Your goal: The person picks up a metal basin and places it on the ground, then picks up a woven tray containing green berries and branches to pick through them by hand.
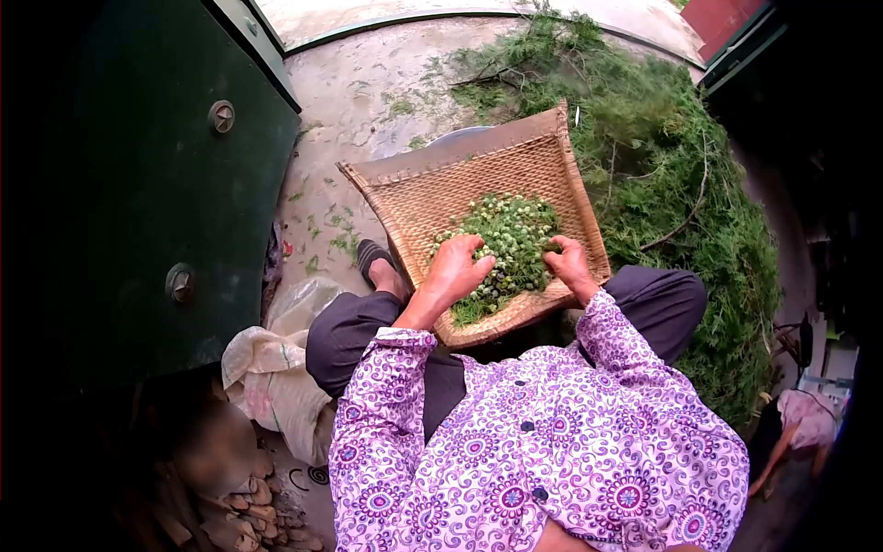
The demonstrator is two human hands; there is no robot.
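A woven winnowing basket [414, 207] lies tilted across my lap, its open edge facing away from me. Heaped in its near part is a pile of small round green seed cones [520, 225] mixed with leafy bits. My left hand [457, 271] rests at the left side of this pile, fingers curled and thumb a little apart from them. At the pile's right side is my right hand [570, 265], with thumb and fingertips drawn together in the green. Whatever small pieces either hand pinches are too small to make out.
Cut evergreen branches [681, 193] form a large heap at the right. A dark green metal door [156, 184] stands at the left. Below it are a white woven sack [276, 377] and split firewood [248, 515]. Part of a pale basin [460, 135] shows behind the basket.
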